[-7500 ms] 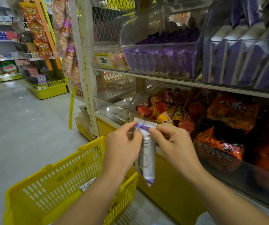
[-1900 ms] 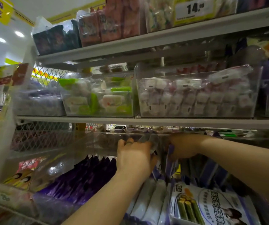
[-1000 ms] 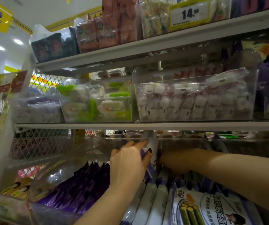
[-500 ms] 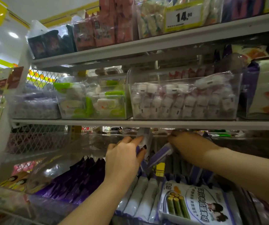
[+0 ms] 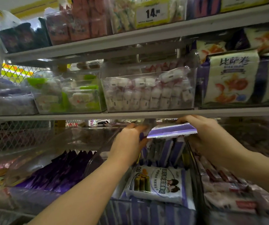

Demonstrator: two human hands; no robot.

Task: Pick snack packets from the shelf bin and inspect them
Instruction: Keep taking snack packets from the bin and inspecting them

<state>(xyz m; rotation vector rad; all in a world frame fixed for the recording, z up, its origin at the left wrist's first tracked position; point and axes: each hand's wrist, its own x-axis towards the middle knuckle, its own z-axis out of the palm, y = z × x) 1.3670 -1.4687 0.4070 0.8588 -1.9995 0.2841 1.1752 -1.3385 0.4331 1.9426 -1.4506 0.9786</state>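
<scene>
Picking step in hand, with the snack packet (image 5: 171,130) gripped flat between the curled fingers of the left hand (image 5: 129,143) and right hand (image 5: 207,135), above the shelf bin (image 5: 193,161); next, drawing it nearer and turning it for inspection.

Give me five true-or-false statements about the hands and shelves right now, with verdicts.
1. The right hand holds a purple-and-white packet. True.
2. That packet lies roughly level above the upright packets. True.
3. The left hand hangs at the person's side. False: it is raised at the packet's left end.
4. The yellow price tag begins with 25. False: it begins with 14.
5. The clear bin of white and pink packets stands below the hands. False: it stands on the shelf above them.
</scene>
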